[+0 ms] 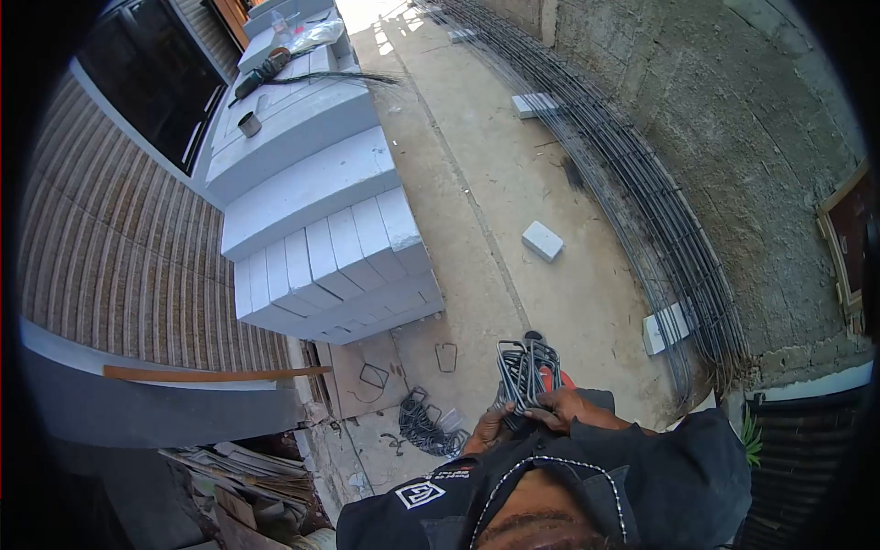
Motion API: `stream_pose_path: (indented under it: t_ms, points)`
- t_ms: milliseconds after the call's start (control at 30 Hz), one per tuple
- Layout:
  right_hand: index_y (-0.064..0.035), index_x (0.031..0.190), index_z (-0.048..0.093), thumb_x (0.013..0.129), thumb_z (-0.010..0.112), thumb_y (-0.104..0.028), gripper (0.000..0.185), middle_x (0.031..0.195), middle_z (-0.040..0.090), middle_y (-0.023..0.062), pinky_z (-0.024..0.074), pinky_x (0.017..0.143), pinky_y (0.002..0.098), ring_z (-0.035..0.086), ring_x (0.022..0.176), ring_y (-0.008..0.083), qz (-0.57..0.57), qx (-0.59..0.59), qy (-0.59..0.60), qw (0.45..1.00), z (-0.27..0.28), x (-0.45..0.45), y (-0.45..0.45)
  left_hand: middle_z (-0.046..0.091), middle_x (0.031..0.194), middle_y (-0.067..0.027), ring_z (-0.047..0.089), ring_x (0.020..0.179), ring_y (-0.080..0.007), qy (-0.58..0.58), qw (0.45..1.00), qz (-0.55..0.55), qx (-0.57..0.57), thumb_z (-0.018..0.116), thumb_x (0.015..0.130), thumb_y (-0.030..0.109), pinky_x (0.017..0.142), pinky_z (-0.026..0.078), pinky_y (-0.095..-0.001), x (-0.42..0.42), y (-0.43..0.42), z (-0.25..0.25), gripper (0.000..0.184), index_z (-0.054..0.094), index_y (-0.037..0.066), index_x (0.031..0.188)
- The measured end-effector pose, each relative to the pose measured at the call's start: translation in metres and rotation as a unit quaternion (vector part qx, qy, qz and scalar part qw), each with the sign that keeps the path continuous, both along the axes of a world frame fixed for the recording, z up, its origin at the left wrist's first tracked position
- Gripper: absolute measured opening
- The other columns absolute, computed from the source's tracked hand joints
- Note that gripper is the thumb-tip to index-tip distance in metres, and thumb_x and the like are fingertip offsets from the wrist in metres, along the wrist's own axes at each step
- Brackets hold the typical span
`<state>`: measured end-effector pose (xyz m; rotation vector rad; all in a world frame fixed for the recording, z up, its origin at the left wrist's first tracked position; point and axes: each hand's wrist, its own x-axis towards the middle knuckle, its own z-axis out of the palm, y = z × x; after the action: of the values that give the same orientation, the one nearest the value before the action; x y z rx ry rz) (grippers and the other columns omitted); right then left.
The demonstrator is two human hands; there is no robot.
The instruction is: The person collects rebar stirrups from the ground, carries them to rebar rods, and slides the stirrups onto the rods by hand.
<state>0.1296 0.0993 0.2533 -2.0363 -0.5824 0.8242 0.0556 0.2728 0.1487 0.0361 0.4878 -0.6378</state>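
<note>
A bundle of bent steel rebar stirrups [522,371] is held in front of my chest. My left hand [488,429] is closed around its lower left side. On the right side, my right hand [566,409] grips the same bundle, fingers wrapped over the bars. Something red [547,378] shows behind the stirrups, partly hidden. Left of my hands, a heap of dark stirrups [423,423] lies on the ground. Beyond it are two loose pieces, a stirrup [446,357] and a squarish one [373,375].
White blocks [312,197] are stacked at left, bearing a power tool [264,73], a cup [248,125] and thin wires [339,77]. Long rebar [642,174] runs along the right wall, propped on white blocks. One white block [543,241] sits on the concrete path [458,229].
</note>
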Motion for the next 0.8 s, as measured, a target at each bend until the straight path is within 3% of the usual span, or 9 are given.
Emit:
stream_pose_path:
  t_ms: [167, 267, 333, 400, 533, 633, 800]
  points:
    - [0.0032, 0.077, 0.055, 0.088, 0.058, -0.026, 0.031, 0.066, 0.053, 0.0210, 0.0396, 0.059, 0.0416, 0.054, 0.063, 0.0342, -0.043, -0.055, 0.055, 0.996, 0.028, 0.067, -0.027, 0.062, 0.104, -0.0159, 0.062, 0.093, -0.0266, -0.036, 0.997, -0.048, 0.049, 0.070, 0.077, 0.017, 0.087, 0.050, -0.0424, 0.078, -0.022, -0.013, 0.049, 0.048, -0.002, 0.117]
    - [0.0016, 0.072, 0.056, 0.086, 0.060, -0.026, 0.032, 0.065, 0.053, 0.0163, 0.0387, 0.056, 0.0390, 0.053, 0.060, 0.0281, -0.054, -0.013, 0.036, 0.998, 0.003, 0.124, -0.048, 0.060, 0.105, -0.0161, 0.059, 0.097, -0.0285, -0.026, 0.992, -0.071, 0.105, 0.074, 0.072, 0.022, 0.092, 0.045, -0.0459, 0.141, -0.038, -0.022, 0.057, 0.048, -0.004, 0.116]
    - [0.0023, 0.072, 0.055, 0.085, 0.061, -0.025, 0.031, 0.077, 0.053, 0.0155, 0.0409, 0.065, 0.0396, 0.053, 0.075, 0.0291, -0.061, 0.098, -0.140, 0.983, -0.047, 0.161, -0.061, 0.060, 0.105, -0.0153, 0.058, 0.097, -0.0275, -0.020, 0.986, -0.041, 0.160, 0.075, 0.071, 0.021, 0.093, 0.043, -0.0445, 0.180, -0.045, -0.027, 0.056, 0.049, -0.003, 0.115]
    - [0.0032, 0.072, 0.055, 0.083, 0.062, -0.022, 0.029, 0.088, 0.050, 0.0145, 0.0407, 0.074, 0.0398, 0.051, 0.086, 0.0286, -0.068, 0.081, -0.180, 0.978, -0.038, 0.219, -0.075, 0.059, 0.107, -0.0142, 0.057, 0.097, -0.0259, -0.022, 0.980, -0.066, 0.186, 0.074, 0.071, 0.019, 0.093, 0.042, -0.0420, 0.243, -0.054, -0.028, 0.057, 0.048, -0.002, 0.117]
    - [0.0023, 0.076, 0.055, 0.082, 0.061, -0.029, 0.032, 0.090, 0.047, 0.0152, 0.0416, 0.074, 0.0394, 0.051, 0.085, 0.0294, -0.035, 0.116, -0.065, 0.991, -0.057, 0.309, -0.092, 0.055, 0.117, -0.0133, 0.054, 0.105, -0.0259, 0.017, 0.974, -0.125, 0.189, 0.071, 0.073, 0.022, 0.095, 0.041, -0.0393, 0.332, -0.058, -0.002, 0.067, 0.038, 0.000, 0.127]
    - [0.0020, 0.078, 0.056, 0.083, 0.059, -0.031, 0.034, 0.093, 0.046, 0.0155, 0.0425, 0.073, 0.0398, 0.052, 0.087, 0.0295, -0.048, 0.123, -0.071, 0.989, -0.064, 0.362, -0.085, 0.053, 0.120, -0.0104, 0.053, 0.105, -0.0221, 0.005, 0.972, -0.109, 0.208, 0.070, 0.075, 0.025, 0.091, 0.042, -0.0363, 0.397, -0.053, 0.005, 0.064, 0.040, 0.001, 0.126]
    - [0.0019, 0.079, 0.057, 0.084, 0.058, -0.030, 0.032, 0.095, 0.046, 0.0155, 0.0435, 0.074, 0.0398, 0.052, 0.089, 0.0298, -0.117, 0.082, -0.084, 0.986, -0.063, 0.465, -0.080, 0.056, 0.117, -0.0109, 0.054, 0.104, -0.0230, 0.037, 0.982, -0.118, 0.142, 0.070, 0.076, 0.027, 0.092, 0.042, -0.0369, 0.514, -0.044, -0.003, 0.061, 0.043, 0.001, 0.124]
